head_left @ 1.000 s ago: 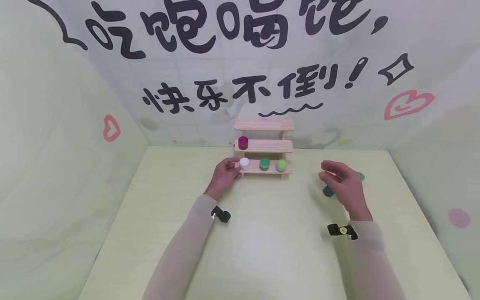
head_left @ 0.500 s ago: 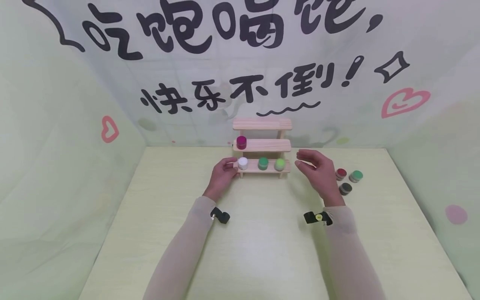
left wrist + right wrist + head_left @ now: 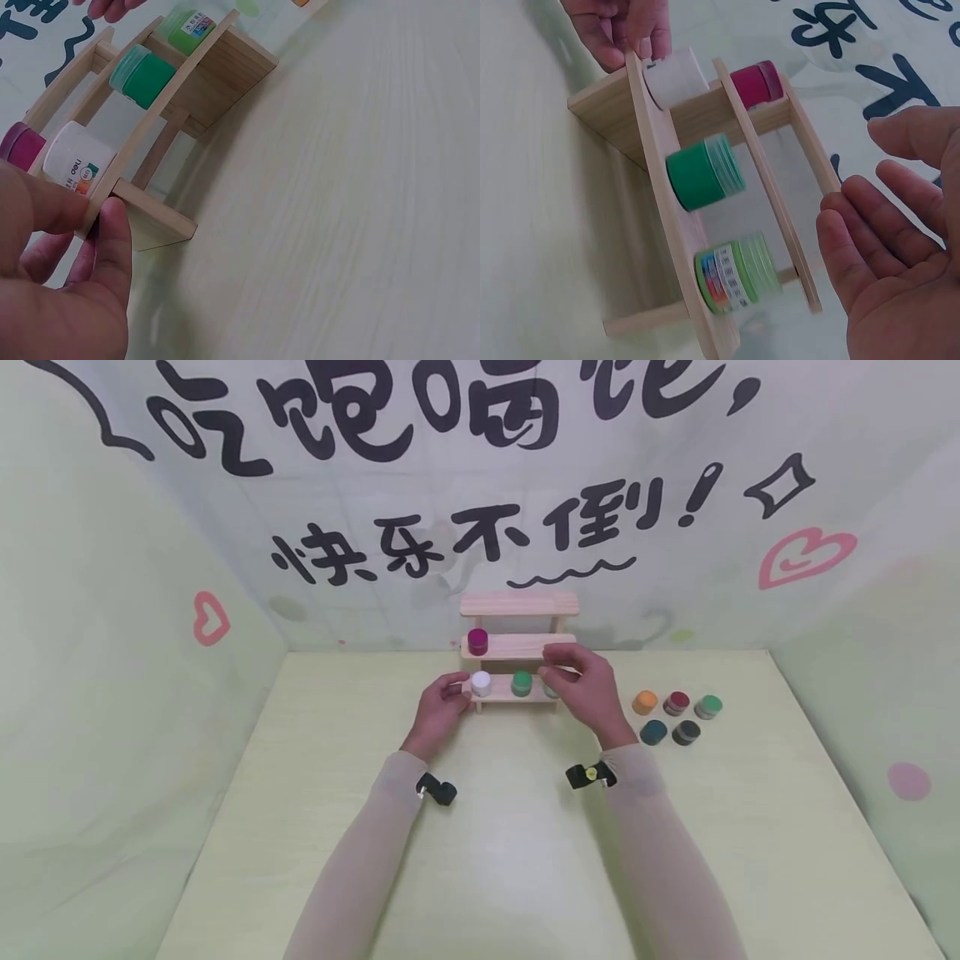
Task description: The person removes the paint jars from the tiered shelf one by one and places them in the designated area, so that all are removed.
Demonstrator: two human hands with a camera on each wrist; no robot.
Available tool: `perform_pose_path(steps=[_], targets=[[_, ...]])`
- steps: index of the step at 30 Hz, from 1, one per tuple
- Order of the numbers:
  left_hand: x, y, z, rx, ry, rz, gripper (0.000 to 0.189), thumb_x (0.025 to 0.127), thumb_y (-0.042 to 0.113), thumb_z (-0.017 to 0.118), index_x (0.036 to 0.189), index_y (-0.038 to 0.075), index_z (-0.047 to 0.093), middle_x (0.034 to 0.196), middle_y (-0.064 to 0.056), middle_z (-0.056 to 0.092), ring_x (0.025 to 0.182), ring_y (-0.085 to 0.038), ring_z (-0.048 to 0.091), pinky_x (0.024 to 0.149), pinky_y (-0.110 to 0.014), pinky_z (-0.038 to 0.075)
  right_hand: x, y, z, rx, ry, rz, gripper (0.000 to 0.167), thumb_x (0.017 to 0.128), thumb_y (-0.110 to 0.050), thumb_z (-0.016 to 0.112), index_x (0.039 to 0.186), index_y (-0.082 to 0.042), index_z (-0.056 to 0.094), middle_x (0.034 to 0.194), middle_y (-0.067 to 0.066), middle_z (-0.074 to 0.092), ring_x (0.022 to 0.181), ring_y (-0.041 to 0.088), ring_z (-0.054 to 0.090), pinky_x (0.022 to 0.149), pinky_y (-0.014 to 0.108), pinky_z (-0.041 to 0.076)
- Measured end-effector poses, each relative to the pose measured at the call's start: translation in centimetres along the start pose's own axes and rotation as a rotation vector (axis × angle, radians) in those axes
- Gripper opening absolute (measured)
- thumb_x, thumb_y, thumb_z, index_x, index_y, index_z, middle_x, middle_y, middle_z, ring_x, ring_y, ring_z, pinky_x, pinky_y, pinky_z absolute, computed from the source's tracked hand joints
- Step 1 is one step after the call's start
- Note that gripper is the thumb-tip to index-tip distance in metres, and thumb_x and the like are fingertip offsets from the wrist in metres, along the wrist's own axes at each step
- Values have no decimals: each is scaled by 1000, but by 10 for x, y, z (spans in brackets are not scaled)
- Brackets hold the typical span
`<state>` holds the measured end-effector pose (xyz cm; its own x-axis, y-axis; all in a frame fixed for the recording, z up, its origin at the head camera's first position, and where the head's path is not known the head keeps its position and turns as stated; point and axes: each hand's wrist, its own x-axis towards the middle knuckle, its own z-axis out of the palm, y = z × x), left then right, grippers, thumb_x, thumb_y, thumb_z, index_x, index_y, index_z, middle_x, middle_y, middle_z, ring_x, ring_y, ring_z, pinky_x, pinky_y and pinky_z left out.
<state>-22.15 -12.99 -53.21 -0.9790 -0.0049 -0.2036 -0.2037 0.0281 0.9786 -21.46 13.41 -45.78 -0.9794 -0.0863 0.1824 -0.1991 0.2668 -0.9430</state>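
Observation:
A three-tier wooden display stand (image 3: 517, 604) stands against the back wall. My left hand (image 3: 441, 710) pinches the left end of its bottom board, thumb and fingers on either side of the wood in the left wrist view. On that board sit a white paint jar (image 3: 481, 683), a green paint jar (image 3: 522, 683) and a light green paint jar (image 3: 736, 274). A magenta paint jar (image 3: 477, 642) sits on the middle board's left end. My right hand (image 3: 588, 689) holds nothing; its loosely bent fingers are beside the light green jar, partly hiding it in the head view.
Several more jars stand on the table to the right: orange (image 3: 645, 702), red (image 3: 677, 702), green (image 3: 708, 707), teal (image 3: 653, 732) and black (image 3: 686, 732). Printed cloth walls (image 3: 375, 610) rise behind and at both sides of the table (image 3: 510, 860).
My right hand has moved left from above the loose jars to the stand's right end, uncovering the orange and teal jars. My left hand has stayed on the stand.

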Motion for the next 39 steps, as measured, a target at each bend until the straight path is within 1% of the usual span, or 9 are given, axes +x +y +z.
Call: perform_pose_path(steps=[5, 9, 11, 16, 22, 25, 31, 34, 39], targets=[[1, 1, -1, -7, 0, -9, 43, 99, 0, 66, 141, 9, 63, 126, -18, 67, 109, -20, 71, 101, -31, 62, 11, -4, 14, -27, 0, -16, 36, 96, -14, 77, 130, -4, 70, 128, 18, 72, 120, 30, 69, 103, 33, 62], [1, 1, 0, -8, 1, -11, 43, 99, 0, 66, 141, 9, 64, 124, -18, 67, 106, -19, 70, 103, -33, 62, 20, -5, 24, -30, -18, 0, 36, 96, -13, 78, 130, -4, 70, 128, 17, 73, 120, 30, 70, 106, 38, 61], [1, 0, -1, -6, 1, -8, 43, 99, 0, 67, 141, 9, 64, 124, -18, 66, 106, -19, 69, 104, -35, 61, 25, -8, 29, -40, -35, 23, 37, 97, -15, 77, 132, -4, 70, 129, 15, 73, 121, 28, 70, 107, 39, 60], [1, -1, 0, -4, -1, -19, 43, 98, 2, 67, 141, 10, 63, 127, -17, 66, 107, -20, 69, 102, -33, 62, 36, -17, 42, -67, -80, 72, 41, 97, -20, 77, 135, -7, 68, 132, 13, 72, 124, 26, 68, 109, 38, 59], [1, -1, 0, -18, -1, -21, 43, 99, 2, 67, 141, 10, 63, 127, -17, 66, 106, -19, 70, 97, -27, 63, 52, -23, 59, -68, -115, 56, 43, 97, -20, 77, 137, -7, 67, 135, 13, 71, 123, 27, 70, 108, 37, 59], [0, -1, 0, -33, -2, -17, 43, 99, 2, 66, 141, 8, 63, 127, -18, 66, 105, -19, 69, 98, -28, 63, 58, -24, 66, -88, -113, 55, 45, 96, -19, 77, 138, -7, 66, 133, 11, 72, 120, 27, 71, 107, 38, 60], [-2, -1, 1, -28, -9, -25, 43, 99, 2, 66, 141, 9, 63, 127, -17, 66, 105, -19, 68, 101, -31, 62, 67, -20, 77, -105, -134, 94, 49, 93, -17, 81, 139, -6, 66, 129, 10, 72, 116, 25, 70, 106, 39, 60], [-1, -1, 2, -25, -9, -24, 43, 100, 3, 65, 142, 10, 63, 126, -17, 65, 104, -18, 68, 99, -30, 63, 70, -18, 81, -128, -130, 103, 51, 92, -19, 83, 139, -10, 66, 130, 9, 71, 115, 25, 69, 105, 38, 60], [-1, -1, 2, -26, 1, 0, 43, 99, 2, 65, 142, 8, 63, 127, -19, 66, 103, -18, 68, 96, -27, 63, 74, -18, 86, -172, -140, 89, 53, 92, -22, 83, 142, -16, 66, 135, 8, 70, 115, 23, 66, 104, 38, 59]])
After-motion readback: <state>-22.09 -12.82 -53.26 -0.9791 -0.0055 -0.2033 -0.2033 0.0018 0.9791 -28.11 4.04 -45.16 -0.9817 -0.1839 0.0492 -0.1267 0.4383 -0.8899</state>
